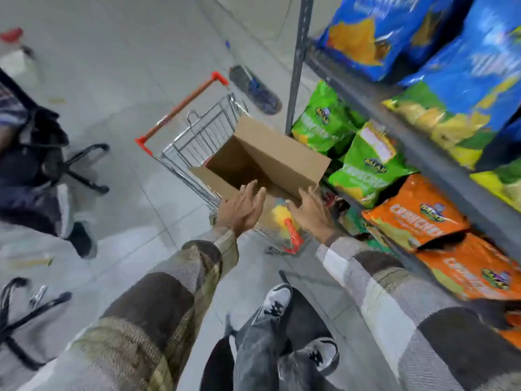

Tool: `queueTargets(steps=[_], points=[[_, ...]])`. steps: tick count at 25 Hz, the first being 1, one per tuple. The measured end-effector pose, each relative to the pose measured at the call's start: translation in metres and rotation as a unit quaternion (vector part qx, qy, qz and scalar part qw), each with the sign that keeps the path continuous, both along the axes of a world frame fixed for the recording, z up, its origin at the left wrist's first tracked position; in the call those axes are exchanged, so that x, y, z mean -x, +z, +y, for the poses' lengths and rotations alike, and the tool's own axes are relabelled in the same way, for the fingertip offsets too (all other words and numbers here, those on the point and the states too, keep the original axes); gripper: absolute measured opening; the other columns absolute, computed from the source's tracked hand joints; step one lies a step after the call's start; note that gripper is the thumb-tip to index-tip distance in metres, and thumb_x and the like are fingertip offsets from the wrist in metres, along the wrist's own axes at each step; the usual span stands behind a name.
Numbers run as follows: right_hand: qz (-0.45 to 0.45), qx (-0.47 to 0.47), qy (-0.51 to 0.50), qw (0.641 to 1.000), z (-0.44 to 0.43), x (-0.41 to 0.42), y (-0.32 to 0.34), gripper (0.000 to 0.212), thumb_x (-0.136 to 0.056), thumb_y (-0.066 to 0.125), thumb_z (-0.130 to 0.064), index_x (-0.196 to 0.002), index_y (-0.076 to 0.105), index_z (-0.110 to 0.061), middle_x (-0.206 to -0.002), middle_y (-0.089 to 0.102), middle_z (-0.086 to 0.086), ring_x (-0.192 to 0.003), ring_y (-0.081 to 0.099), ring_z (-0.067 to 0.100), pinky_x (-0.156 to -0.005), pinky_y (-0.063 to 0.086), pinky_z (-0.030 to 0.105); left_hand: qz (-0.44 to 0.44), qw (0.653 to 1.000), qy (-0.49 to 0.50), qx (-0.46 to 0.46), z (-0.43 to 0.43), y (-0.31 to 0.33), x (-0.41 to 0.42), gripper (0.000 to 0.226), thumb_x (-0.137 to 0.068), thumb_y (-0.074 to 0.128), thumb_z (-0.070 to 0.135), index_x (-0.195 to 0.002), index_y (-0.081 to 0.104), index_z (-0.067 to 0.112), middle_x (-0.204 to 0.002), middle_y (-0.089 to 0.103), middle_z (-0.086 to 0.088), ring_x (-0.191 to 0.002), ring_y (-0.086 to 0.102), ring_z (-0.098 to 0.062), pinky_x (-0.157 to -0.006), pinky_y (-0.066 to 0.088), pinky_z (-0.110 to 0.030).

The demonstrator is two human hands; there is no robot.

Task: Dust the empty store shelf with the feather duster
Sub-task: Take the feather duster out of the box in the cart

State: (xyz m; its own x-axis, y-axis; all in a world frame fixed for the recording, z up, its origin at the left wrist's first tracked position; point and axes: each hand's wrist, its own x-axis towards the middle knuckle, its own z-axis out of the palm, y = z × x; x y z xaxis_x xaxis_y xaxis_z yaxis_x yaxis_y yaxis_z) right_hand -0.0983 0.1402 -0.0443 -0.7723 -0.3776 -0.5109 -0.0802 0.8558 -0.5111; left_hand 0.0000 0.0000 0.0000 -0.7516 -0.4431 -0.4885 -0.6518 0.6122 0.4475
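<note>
Shoes (275, 304) and grey trouser legs sit nearest, at the bottom edge, with both plaid sleeves reaching forward above them. Left hand (242, 206) and right hand (311, 213) are spread open, each grip empty, held either side of the near end of a cardboard box (270, 156) that rests in a small wire cart (197, 142); whether the palms touch the box is hard to tell. Between the hands, low in the cart, lies the duster (284, 221), a yellow feather head on a red handle, partly covered by the box. Dusting seems not yet begun: the duster is unheld, and picking it up and wiping both remain. To the right, the shelf (439, 162) in view is full of snack bags (369, 165); no empty shelf shows. Motion blur smears the bags' print, and a chair (76, 167) and a seated person at left are cut off.
</note>
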Motion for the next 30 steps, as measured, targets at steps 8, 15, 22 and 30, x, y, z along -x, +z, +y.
queueTargets(steps=[8,15,22,30], points=[[-0.101,-0.159,0.131,0.973,-0.015,-0.015,-0.125,0.029,-0.093,0.052,-0.009,-0.118,0.063,0.000,-0.118,0.068,0.022,-0.105,0.066,0.038,-0.077,0.051,0.039,-0.102,0.993,-0.037,-0.052,0.005,-0.111,-0.014,0.064,-0.106,0.041,0.046,-0.161,0.020,0.020,-0.143,0.059,-0.021,-0.129,0.058,-0.040,-0.110,0.045,-0.050],[-0.079,-0.204,0.128,0.967,0.004,-0.003,-0.094,0.034,-0.094,0.043,-0.013,-0.122,0.062,-0.008,-0.125,0.063,0.017,-0.111,0.063,0.036,-0.093,0.052,0.042,-0.092,0.995,-0.031,-0.017,-0.008,-0.086,-0.012,0.064,-0.105,0.044,0.042,-0.160,0.021,0.018,-0.151,0.052,-0.020,-0.134,0.054,-0.040,-0.111,0.045,-0.052],[0.044,-0.239,0.192,0.951,0.027,0.041,0.061,0.034,-0.092,0.051,-0.018,-0.122,0.065,-0.008,-0.127,0.064,0.012,-0.117,0.063,0.034,-0.089,0.051,0.041,0.031,0.996,-0.070,0.042,0.027,0.032,0.033,0.071,-0.101,0.049,0.040,-0.161,0.015,0.020,-0.142,0.056,-0.017,-0.123,0.059,-0.038,-0.094,0.051,-0.049],[0.077,-0.229,0.200,0.949,0.120,0.074,0.384,0.030,-0.082,0.054,-0.035,-0.080,0.066,-0.007,-0.072,0.058,0.009,-0.062,0.051,0.026,-0.058,0.037,0.034,0.257,0.954,-0.064,0.139,0.048,0.281,0.101,0.066,-0.101,0.053,0.034,-0.157,0.024,0.017,-0.133,0.065,-0.022,-0.116,0.064,-0.045,-0.091,0.048,-0.049]])
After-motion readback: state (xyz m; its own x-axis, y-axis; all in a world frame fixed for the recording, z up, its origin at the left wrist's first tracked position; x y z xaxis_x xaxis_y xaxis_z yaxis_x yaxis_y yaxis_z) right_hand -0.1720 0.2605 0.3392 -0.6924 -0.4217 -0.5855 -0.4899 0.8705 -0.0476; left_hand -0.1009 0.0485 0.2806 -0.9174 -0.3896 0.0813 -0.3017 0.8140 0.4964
